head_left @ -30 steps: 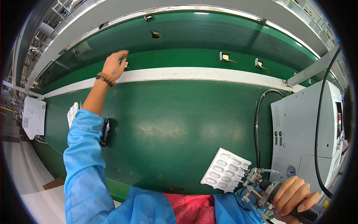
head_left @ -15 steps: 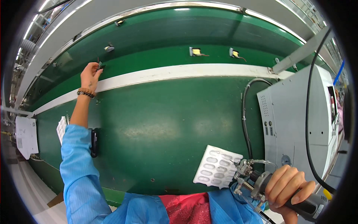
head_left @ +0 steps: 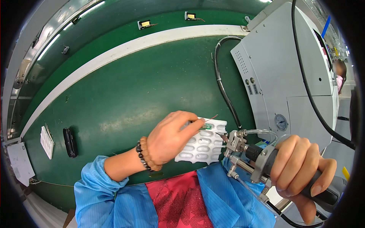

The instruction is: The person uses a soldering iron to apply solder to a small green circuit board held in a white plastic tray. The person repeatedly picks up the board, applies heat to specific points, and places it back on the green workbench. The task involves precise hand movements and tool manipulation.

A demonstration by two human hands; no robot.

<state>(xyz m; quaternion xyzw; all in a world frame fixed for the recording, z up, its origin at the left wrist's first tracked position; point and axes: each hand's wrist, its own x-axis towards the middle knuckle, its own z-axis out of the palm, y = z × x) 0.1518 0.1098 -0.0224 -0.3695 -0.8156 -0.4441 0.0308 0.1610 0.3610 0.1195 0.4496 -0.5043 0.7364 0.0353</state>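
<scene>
Head view had the left hand (head_left: 169,138) pinching a tiny green wire-legged component (head_left: 206,126) over the white dimpled plastic tray (head_left: 201,146) at the green counter's (head_left: 125,98) near edge, while the right hand (head_left: 300,167) gripped a grey metal-nosed soldering tool (head_left: 262,159).

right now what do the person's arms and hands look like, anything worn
Both hands are bare, no gloves. The left hand has a bracelet of brown and dark beads at the wrist, and a light blue sleeve pushed up the forearm. The right hand shows no ring or band; its sleeve is out of view.

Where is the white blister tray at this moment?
In the head view, the white blister tray lies low on the green table, right of centre, between the left hand and the handheld tool.
</scene>
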